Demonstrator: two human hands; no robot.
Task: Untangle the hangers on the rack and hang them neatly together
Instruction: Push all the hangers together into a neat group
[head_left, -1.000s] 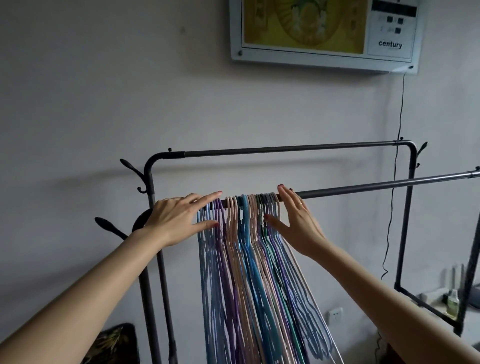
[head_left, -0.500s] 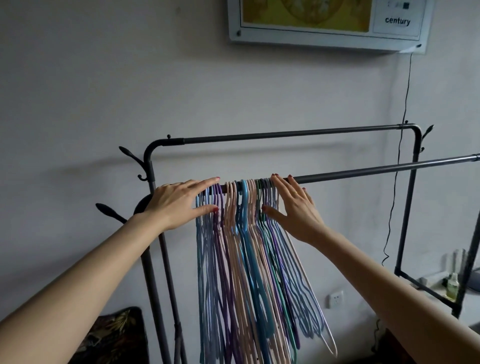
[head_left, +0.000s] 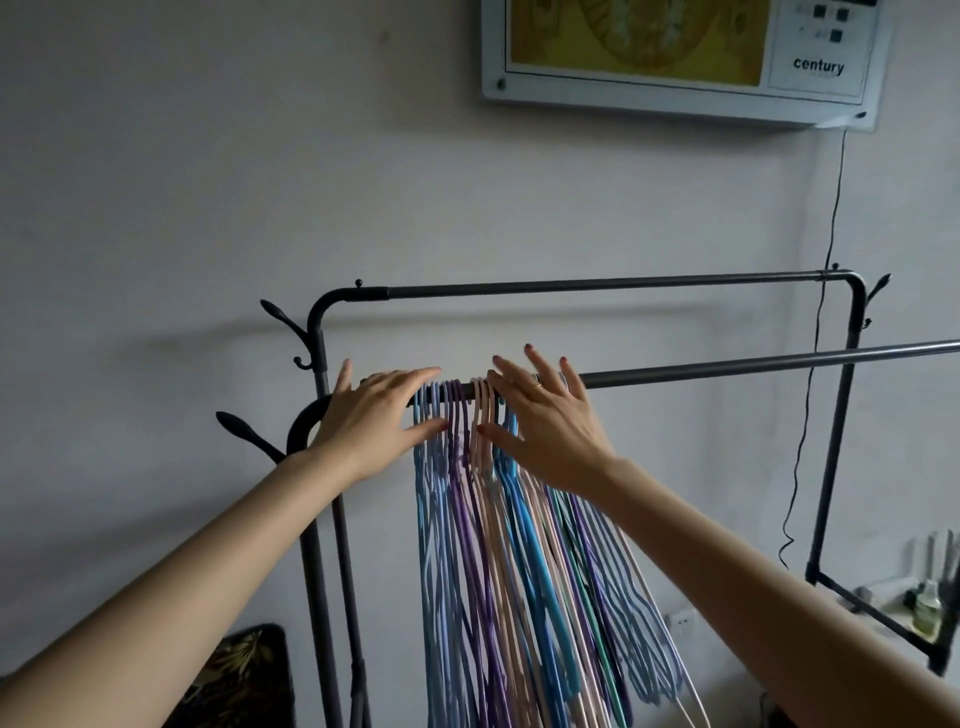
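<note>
- Nearest, 2 bare forearms reach up from the bottom corners toward the rack's front rail (head_left: 753, 366).
- The left hand (head_left: 376, 415) lies flat and open against the left flank of the hangers (head_left: 498, 545), fingers stretched along the rail and thumb pressing the outermost blue one; it grips nothing.
- The right hand (head_left: 545, 428) is splayed wide over the right part of the bunch, fingertips lifted above the rail and thumb tucked in among the pink and blue necks; it holds nothing either.
- The hangers sit bunched near the rail's left end, hooks packed tight, while their lower loops fan out rightward and overlap.
- Risk: squeezing the hooks closer probably leaves those crossed lower loops caught, so the bunch looks tidy on top yet stays tangled below.
- Risk: the right thumb between the necks could snag a hook and lift it off the rail, dropping a hanger.
- Risk: a hard push leftward might jam hooks into the rail's bend.
- Farther back stand the rear rail (head_left: 597, 285), the wall panel (head_left: 675, 47) and its dangling cord (head_left: 815, 338), well clear.
</note>
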